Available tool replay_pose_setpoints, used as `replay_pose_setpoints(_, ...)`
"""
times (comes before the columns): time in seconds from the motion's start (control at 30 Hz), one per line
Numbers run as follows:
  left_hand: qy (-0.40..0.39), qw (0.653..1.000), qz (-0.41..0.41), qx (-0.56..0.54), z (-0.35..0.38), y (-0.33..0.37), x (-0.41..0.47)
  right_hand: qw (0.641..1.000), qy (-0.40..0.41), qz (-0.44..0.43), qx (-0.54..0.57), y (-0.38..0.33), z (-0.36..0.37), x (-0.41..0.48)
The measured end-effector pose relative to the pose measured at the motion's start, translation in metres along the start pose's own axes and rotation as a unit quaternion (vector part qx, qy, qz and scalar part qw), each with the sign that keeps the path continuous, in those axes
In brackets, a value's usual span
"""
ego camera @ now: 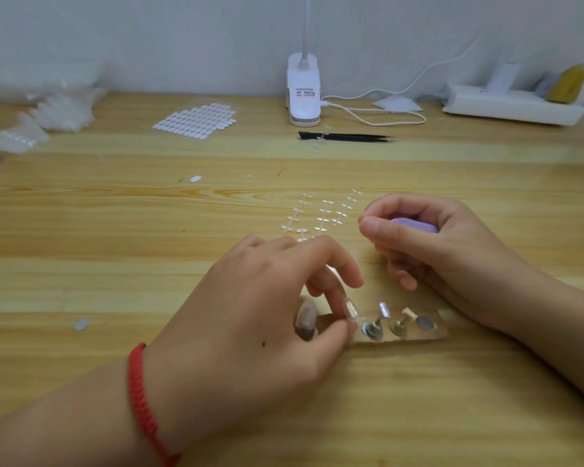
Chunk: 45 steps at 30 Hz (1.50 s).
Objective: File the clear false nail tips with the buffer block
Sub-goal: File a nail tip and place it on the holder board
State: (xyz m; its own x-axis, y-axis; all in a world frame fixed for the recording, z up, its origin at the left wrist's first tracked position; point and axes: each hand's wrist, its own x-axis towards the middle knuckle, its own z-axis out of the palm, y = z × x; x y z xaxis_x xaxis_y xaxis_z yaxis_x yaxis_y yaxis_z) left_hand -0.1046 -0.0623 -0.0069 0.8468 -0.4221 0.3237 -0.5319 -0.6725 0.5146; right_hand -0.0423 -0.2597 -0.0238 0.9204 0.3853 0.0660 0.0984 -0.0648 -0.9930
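My left hand (257,315) pinched a clear, glossy nail tip (350,311) between thumb and forefinger. My right hand (432,254) curled round the rounded lilac buffer block (415,226).

Left grip (260,298) pinching (thumb to forefinger), right grip (432,244) curled, forearms converging

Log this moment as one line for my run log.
left hand: pinches clear nail tip at holder | right hand: holds purple buffer block | block apart from tip
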Motion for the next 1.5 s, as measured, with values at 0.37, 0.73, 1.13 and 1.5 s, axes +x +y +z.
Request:
replay_pose_setpoints(0.37,0.000,0.999,0.026,0.045,0.001,0.003,-0.001,1.000,0.005,0.005,0.002,-0.002,0.002,0.000)
replay_pose_setpoints(0.73,0.042,0.997,0.060,0.027,0.010,0.007,0.003,1.000,0.001,0.003,-0.008,-0.002,0.001,0.000)
replay_pose_setpoints(1.13,0.085,0.984,-0.106,-0.117,-0.037,-0.049,0.033,0.993,0.036,0.043,0.107,-0.007,0.003,0.000)
replay_pose_setpoints(1.5,-0.089,0.995,-0.030,0.037,-0.033,-0.073,0.028,0.990,0.038,0.051,0.126,-0.008,0.003,0.001)
